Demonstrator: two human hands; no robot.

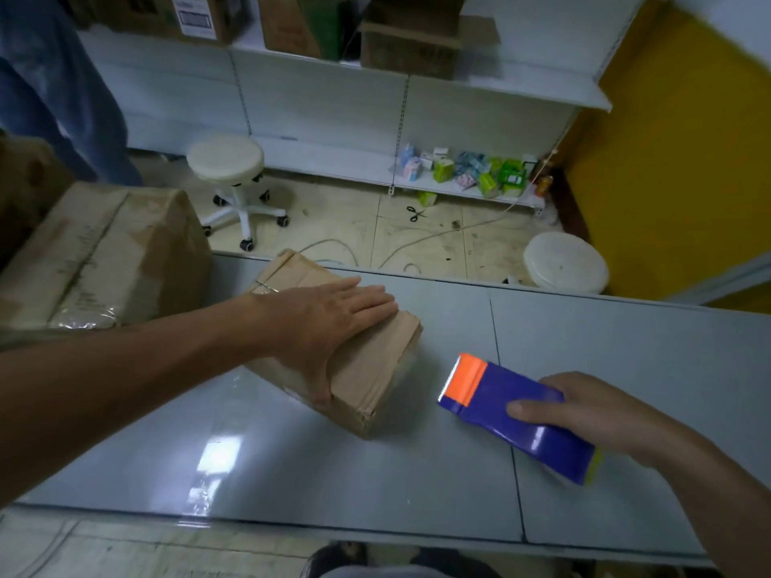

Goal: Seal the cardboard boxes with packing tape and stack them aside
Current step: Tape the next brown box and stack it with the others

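Head camera view: much of what I handled was hidden. My right hand [584, 410] gripped the purple-and-orange plastic tape dispenser [496, 394] from the near end. Only the thumb showed, curled over its top. The other fingers were wrapped underneath, out of sight, and so was the tape roll. The dispenser was over the glossy grey worktop [292, 473], its orange end pointing at the small brown cardboard box [375, 369] just beside it. I could not tell whether it touched the surface.

My left hand [329, 314] lay flat on that box, fingers [367, 298] straight and pressed together, thumb down the near side. The box sat on the worktop with its flaps closed, so nothing inside showed.

A large, creased brown carton [104, 252] with clear tape along its seam stood at the worktop's left end, cut off by the frame edge. Brown cartons on the upper white shelf [409, 43] were cropped at the top and blurred. On the low white shelf [459, 189] lay small green, blue and pink packets, too small to read. Two round white stools [227, 160] and black scissors [415, 212] were on the tiled floor.
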